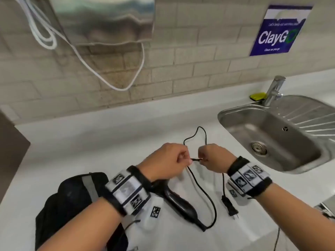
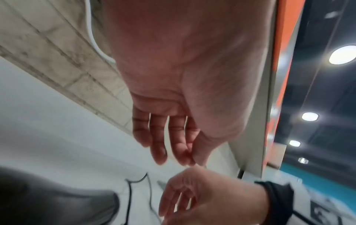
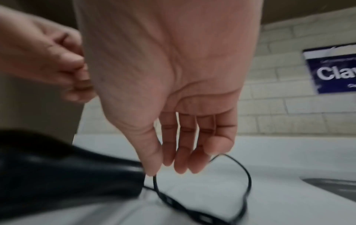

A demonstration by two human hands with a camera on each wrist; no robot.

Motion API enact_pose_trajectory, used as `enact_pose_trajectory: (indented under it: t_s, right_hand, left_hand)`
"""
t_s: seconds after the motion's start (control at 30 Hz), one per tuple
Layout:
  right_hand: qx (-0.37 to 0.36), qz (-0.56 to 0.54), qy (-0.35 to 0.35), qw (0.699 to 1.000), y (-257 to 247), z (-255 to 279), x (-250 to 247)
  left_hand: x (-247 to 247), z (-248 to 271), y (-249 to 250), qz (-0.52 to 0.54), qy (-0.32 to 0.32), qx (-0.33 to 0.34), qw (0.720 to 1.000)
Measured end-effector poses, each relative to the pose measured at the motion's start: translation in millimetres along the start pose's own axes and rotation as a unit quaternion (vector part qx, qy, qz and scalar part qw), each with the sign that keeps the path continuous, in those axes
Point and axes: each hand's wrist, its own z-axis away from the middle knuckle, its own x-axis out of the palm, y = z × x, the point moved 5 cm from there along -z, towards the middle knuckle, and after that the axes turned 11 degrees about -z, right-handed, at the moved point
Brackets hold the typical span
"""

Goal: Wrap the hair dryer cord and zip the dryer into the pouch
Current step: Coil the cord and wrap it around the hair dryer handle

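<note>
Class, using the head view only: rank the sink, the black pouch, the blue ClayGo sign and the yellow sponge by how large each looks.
1. sink
2. black pouch, though it lies nearer the camera and is partly cut off
3. blue ClayGo sign
4. yellow sponge

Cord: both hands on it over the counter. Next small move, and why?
Probably fold another length into the bundle. Left hand and right hand pinch the cord close together, one loop beyond them, while slack trails to the hair dryer and the plug lies loose on the counter.
</note>
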Motion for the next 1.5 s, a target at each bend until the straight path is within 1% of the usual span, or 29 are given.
enact_pose_trajectory:
  t_s: [0.07,0.13,0.23,0.37,0.47,0.5,0.57,0.63,0.7,0.77,0.83,0.87,0.93,1.0,1.07,1.13,1.17,1.23,1.27,1.3,1.43,1.5]
  right_hand:
    - [0.029,0.054,-0.029,0.998,-1.3,-12.8,15.6]
    - [0.042,0.086,-0.051,0.994,-3.1,-22.9,32.0]
    - [0.067,0.098,-0.047,0.992,5.0,-34.5,44.4]
    - [0.050,0.098,-0.047,0.993,7.6,-42.1,45.5]
    - [0.024,0.060,-0.048,0.997,6.5,-35.8,39.2]
    - [0.010,0.034,-0.048,0.998,4.3,-32.1,35.0]
    - [-0.021,-0.026,-0.040,0.999,-0.7,-23.5,24.1]
    - [-0.052,-0.091,-0.017,0.994,-6.7,-13.4,9.0]
    - [-0.080,-0.159,0.013,0.984,-13.0,-1.7,-8.2]
    - [-0.094,-0.237,0.025,0.967,-21.7,11.1,-24.7]
    - [-0.094,-0.300,0.023,0.949,-31.2,22.9,-37.4]
    - [-0.098,-0.310,0.027,0.945,-36.4,28.3,-42.5]
    - [-0.120,-0.286,0.064,0.949,-45.9,36.8,-52.0]
    - [-0.140,-0.257,0.119,0.949,-50.7,43.7,-59.3]
    - [-0.146,-0.259,0.166,0.940,-49.3,48.4,-63.6]
    - [-0.136,-0.275,0.197,0.931,-43.4,51.4,-63.7]
    - [-0.129,-0.283,0.206,0.928,-39.8,52.8,-63.1]
    - [-0.113,-0.303,0.215,0.922,-30.2,54.9,-59.3]
    - [-0.106,-0.316,0.215,0.918,-25.1,55.7,-56.5]
    - [-0.101,-0.330,0.214,0.914,-20.3,56.4,-52.9]
    - [-0.095,-0.388,0.218,0.890,-5.8,58.9,-38.3]
    - [-0.096,-0.407,0.208,0.884,-1.5,60.4,-33.7]
  left_hand:
    - [14.0,-20.0,-4.1,-0.044,-0.001,-0.038,0.998]
    - [29.7,-36.3,-9.0,-0.091,-0.021,-0.063,0.994]
    - [47.2,-52.7,-17.2,-0.131,-0.037,-0.073,0.988]
    - [67.1,-64.8,-22.2,-0.206,-0.060,-0.076,0.974]
    - [73.7,-67.2,-21.2,-0.223,-0.057,-0.075,0.970]
    - [72.6,-66.9,-20.7,-0.214,-0.051,-0.075,0.973]
    - [66.2,-64.2,-21.8,-0.163,-0.032,-0.085,0.982]
    - [54.6,-56.6,-22.8,-0.083,-0.015,-0.102,0.991]
    - [38.8,-45.8,-21.2,0.003,0.008,-0.095,0.995]
    - [19.4,-31.4,-17.7,0.083,0.033,-0.076,0.993]
    - [0.2,-14.2,-15.3,0.137,0.068,-0.068,0.986]
    - [-8.1,-4.7,-14.7,0.159,0.088,-0.072,0.981]
    - [-20.7,14.0,-17.9,0.199,0.131,-0.090,0.967]
    - [-31.7,32.9,-25.3,0.251,0.178,-0.114,0.945]
    - [-43.8,52.8,-34.4,0.310,0.219,-0.139,0.915]
    - [-55.2,74.5,-44.8,0.388,0.245,-0.155,0.875]
    - [-60.0,85.6,-49.5,0.441,0.252,-0.159,0.847]
    - [-69.7,107.9,-58.6,0.536,0.259,-0.168,0.786]
    - [-74.3,118.5,-63.4,0.568,0.263,-0.177,0.759]
    - [-78.1,128.1,-68.5,0.590,0.267,-0.187,0.738]
    - [-89.8,159.1,-86.6,0.643,0.297,-0.205,0.676]
    - [-95.1,172.3,-93.3,0.682,0.318,-0.200,0.627]
